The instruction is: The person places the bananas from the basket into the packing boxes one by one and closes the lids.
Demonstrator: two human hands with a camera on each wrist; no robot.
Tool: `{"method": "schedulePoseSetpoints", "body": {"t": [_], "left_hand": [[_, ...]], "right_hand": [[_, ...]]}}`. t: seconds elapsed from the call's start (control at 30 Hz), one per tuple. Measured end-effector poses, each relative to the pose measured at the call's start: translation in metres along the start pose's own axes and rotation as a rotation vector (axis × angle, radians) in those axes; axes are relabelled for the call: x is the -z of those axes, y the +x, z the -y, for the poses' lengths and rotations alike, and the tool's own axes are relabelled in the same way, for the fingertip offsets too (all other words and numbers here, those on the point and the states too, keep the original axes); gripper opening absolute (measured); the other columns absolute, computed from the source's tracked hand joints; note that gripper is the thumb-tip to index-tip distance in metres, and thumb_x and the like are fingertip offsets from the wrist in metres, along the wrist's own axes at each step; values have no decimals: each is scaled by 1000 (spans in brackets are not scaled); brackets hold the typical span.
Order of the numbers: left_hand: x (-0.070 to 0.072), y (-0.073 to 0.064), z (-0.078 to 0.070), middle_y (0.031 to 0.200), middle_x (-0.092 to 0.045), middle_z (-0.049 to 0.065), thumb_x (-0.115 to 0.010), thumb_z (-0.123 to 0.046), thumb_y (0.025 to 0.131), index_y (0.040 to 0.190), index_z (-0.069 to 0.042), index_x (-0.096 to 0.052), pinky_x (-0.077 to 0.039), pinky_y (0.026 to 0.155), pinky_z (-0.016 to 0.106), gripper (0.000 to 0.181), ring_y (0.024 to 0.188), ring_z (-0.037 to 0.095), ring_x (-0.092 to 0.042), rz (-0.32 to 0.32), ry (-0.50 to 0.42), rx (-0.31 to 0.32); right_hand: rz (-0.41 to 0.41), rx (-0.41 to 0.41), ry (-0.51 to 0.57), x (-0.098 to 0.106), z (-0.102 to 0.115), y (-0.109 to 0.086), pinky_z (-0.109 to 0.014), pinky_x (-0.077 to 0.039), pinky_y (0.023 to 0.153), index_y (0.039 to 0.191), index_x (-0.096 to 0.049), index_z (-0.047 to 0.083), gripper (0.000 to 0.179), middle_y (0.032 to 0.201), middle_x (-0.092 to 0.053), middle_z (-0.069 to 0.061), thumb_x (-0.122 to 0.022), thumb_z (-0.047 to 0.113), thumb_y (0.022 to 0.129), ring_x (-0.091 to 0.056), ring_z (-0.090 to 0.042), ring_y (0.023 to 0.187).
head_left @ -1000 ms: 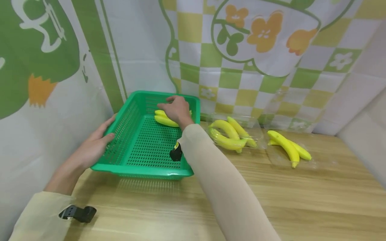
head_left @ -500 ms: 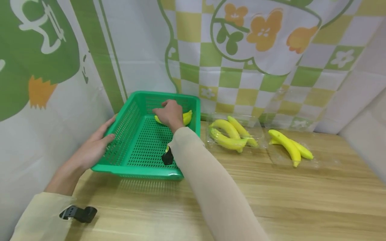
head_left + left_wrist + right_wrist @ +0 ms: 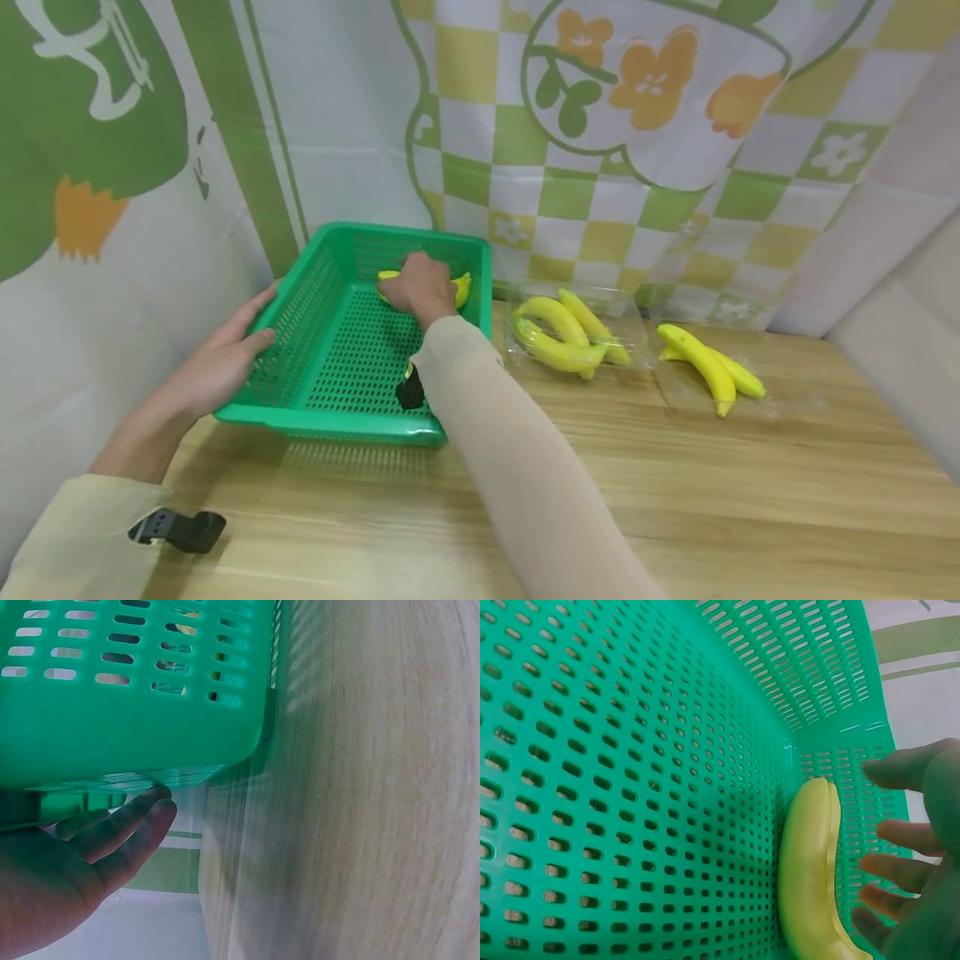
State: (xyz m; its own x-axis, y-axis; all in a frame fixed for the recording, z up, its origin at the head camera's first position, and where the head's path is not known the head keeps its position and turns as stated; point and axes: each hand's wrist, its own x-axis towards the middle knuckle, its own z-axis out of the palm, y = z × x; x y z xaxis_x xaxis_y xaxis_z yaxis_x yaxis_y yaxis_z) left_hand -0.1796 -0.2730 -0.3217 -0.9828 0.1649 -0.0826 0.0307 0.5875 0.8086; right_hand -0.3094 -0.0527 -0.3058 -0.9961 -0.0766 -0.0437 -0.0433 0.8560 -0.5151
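Observation:
In the head view a green perforated plastic basket (image 3: 360, 425) stands at the left. My left hand (image 3: 221, 360) holds its left rim, thumb over the top edge. The left wrist view shows that hand's fingers (image 3: 135, 836) against the outside of the wall. My right hand (image 3: 422, 287) is inside the basket above bananas (image 3: 463, 290) lying along its far wall, and covers their middle. In the right wrist view two yellow bananas (image 3: 806, 870) lie side by side. The right hand (image 3: 907, 870) is beside them there, fingers spread, with nothing between them.
Right of the basket, a clear plastic box (image 3: 637, 333) holds several bananas (image 3: 555, 354). Farther right, two crossed bananas (image 3: 705, 367) lie by clear plastic on the wooden table (image 3: 675, 500). A patterned curtain (image 3: 570, 192) hangs directly behind, and another cloth borders the left side.
My right hand has moved left and slightly nearer over the bananas in the basket, uncovering their right ends. My left hand stays at the basket rim.

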Motion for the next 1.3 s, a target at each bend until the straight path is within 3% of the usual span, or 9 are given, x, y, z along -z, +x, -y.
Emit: {"method": "schedulePoseSetpoints", "body": {"t": [0.1, 0.17, 0.33, 0.53, 0.67, 0.87, 1.3], "left_hand": [[0, 0, 0, 166, 15, 8, -22, -38, 108, 158, -31, 12, -2, 111, 76, 61, 149, 46, 14, -4, 4, -3], [1, 0, 0, 166, 15, 8, -23, -37, 108, 158, -31, 12, -3, 111, 77, 60, 149, 47, 13, -5, 6, -4], [0, 0, 1, 166, 15, 8, -23, -36, 109, 158, -30, 11, -2, 110, 77, 60, 149, 46, 13, -8, 9, -15], [0, 1, 1, 166, 14, 8, -23, -36, 109, 158, -30, 11, -1, 110, 77, 61, 149, 47, 13, -9, 3, -10], [0, 2, 1, 166, 15, 7, -23, -37, 109, 158, -32, 12, -2, 110, 77, 60, 149, 47, 14, -4, 4, -7], [0, 2, 1, 165, 15, 7, -23, -36, 109, 158, -32, 12, -1, 110, 77, 60, 149, 46, 15, 0, 0, -11], [0, 2, 0, 165, 15, 7, -23, -35, 109, 159, -26, 10, 1, 110, 77, 61, 149, 46, 15, -7, -11, -25]], "right_hand": [[45, -21, -68, -1, 0, 1, -47, -42, 99, 94, -63, 18, 20, 102, -62, -1, -60, 38, 93, -54, -24, 110], [82, -31, -105, -2, 0, 0, -49, -38, 102, 85, -57, 19, 20, 96, -59, -2, -58, 37, 93, -53, -24, 107], [117, -39, -137, -3, -1, 0, -54, -30, 112, 84, -55, 19, 16, 97, -60, -2, -57, 32, 93, -54, -25, 109], [102, -47, -152, -4, -1, 0, -58, -19, 120, 90, -59, 19, 14, 109, -63, -3, -56, 31, 95, -49, -30, 130], [76, -35, -163, -4, 0, 0, -60, -17, 120, 88, -60, 18, 13, 97, -62, -2, -56, 28, 96, -55, -27, 119], [51, -9, -194, -4, -2, 0, -64, -16, 119, 85, -61, 18, 12, 86, -60, 0, -60, 26, 94, -61, -23, 98], [2, 10, -264, -8, -5, 2, -52, -34, 101, 87, -61, 20, 10, 90, -59, -1, -62, 28, 93, -53, -24, 95]]}}
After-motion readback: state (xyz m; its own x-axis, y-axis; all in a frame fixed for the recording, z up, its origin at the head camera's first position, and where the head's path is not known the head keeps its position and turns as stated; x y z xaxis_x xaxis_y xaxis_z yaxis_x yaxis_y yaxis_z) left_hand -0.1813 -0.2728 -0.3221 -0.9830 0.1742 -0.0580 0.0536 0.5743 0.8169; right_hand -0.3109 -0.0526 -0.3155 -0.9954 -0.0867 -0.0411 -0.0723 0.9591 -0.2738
